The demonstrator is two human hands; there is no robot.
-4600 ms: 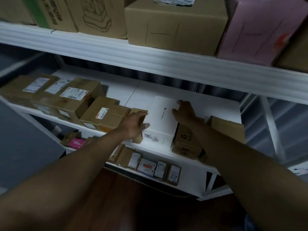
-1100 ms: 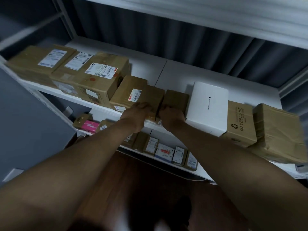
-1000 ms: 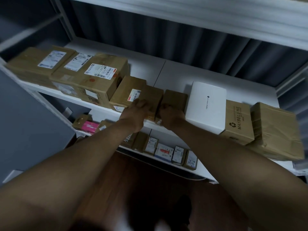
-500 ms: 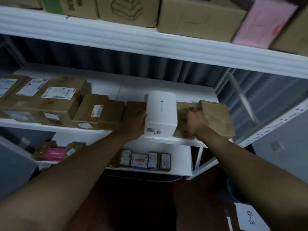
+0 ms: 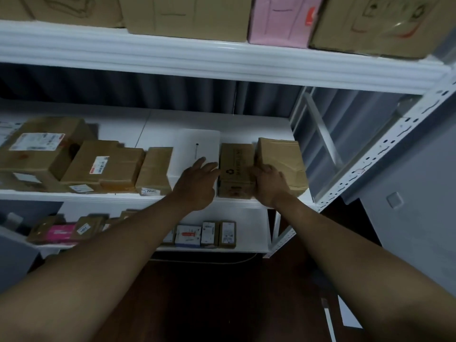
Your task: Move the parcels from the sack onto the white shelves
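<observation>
Dark wood floor [image 5: 222,297] below. Grey corrugated curtain [image 5: 148,90] hangs behind the racking, grey wall [image 5: 419,181] at right with a small square switch plate [image 5: 394,200]. White paper sheet [image 5: 350,314] lies on the floor.

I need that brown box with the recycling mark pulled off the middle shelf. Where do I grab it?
Judging by its pose, take the brown box from the open front. Its sides are packed against the white box and the wrinkled parcel, so a side grip is blocked further back. Its front end reaches the shelf edge: put fingers on top, thumb on the front face, then slide it out.
</observation>
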